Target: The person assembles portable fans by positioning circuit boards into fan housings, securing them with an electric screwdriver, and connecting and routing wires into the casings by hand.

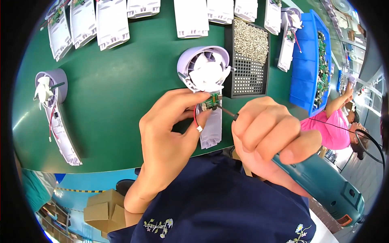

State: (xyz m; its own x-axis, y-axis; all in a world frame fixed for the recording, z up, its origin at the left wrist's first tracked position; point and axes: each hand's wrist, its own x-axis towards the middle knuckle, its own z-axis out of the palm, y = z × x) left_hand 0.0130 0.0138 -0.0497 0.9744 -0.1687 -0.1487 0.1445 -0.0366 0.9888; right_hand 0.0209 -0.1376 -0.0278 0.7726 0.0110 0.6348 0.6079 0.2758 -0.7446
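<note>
A small green circuit board (212, 99) is pinched between the thumb and fingers of my left hand (164, 125), over the handle of a lilac handheld fan housing (211, 133). White fan blades (208, 75) sit in the round end of that housing. From the board's side hangs a red and black wire with a white plug (199, 128). My right hand (271, 133) is wrapped round a teal electric screwdriver (320, 184). Its thin dark bit reaches the lower right edge of the board; whether a screw is under the tip is hidden.
A black screw tray (229, 77) stands just beyond my right hand. Right of it are another fan half (285, 52) and a blue bin (302, 69) of circuit boards. White housings (112, 26) line the far side; a fan half (60, 125) lies left. A person in pink (332, 129) sits at right.
</note>
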